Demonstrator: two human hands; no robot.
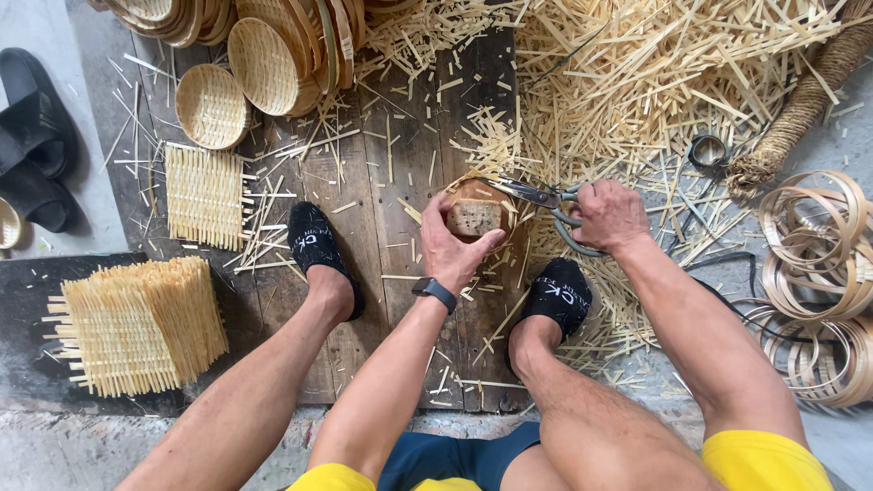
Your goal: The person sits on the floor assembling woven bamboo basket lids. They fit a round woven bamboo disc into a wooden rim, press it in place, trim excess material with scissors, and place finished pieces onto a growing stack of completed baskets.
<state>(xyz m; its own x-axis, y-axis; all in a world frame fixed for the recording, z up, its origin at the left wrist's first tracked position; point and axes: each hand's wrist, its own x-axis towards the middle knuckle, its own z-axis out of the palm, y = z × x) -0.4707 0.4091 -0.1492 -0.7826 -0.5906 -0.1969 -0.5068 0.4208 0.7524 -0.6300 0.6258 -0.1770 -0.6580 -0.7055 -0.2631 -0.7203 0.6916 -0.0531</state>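
Note:
My left hand (452,244) grips a small woven bamboo piece (474,216) held against a round wooden block (477,193) between my feet. My right hand (607,215) is closed around the handles of metal scissors (536,194), whose blades point left toward the top edge of the woven piece. A dark watch sits on my left wrist (434,292). Both feet wear black socks and rest on a wooden board (382,182).
Square woven bamboo mats lie at the left, one flat (205,195) and a thick stack (141,325). Round woven baskets (264,64) are piled at the top. Bamboo strip offcuts (637,82) cover the upper right. Coiled bamboo rings (818,273) lie right. Black sandals (32,136) sit far left.

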